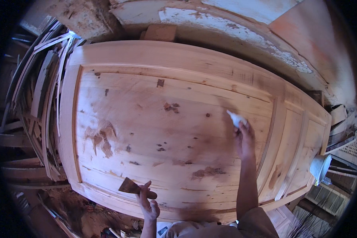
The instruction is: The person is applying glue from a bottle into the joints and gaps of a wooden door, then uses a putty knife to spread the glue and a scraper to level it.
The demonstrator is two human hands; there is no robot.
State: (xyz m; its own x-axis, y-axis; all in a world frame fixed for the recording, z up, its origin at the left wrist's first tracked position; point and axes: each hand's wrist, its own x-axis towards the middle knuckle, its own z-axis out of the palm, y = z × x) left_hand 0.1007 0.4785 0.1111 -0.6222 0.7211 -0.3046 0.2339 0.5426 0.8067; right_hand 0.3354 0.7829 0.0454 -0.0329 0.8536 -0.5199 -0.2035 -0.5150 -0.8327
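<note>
left hand (148, 204): grasping scraper (133, 187), over near side of door (178, 95), blade (127, 185) leftward. right hand (245, 138): grasping white bottle (237, 120), over door's right part, nozzle (229, 113) far-left. judged best: nozzle close to dark spot (207, 115), light squeeze; blade low-angled, even pressure along grain.

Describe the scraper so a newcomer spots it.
Find the large panelled wooden door mid-view. Near its lower edge, left of centre, the left hand holds the scraper. Its flat, flared, dark blade sets it apart from the white, nozzle-tipped bottle in the right hand.
</note>
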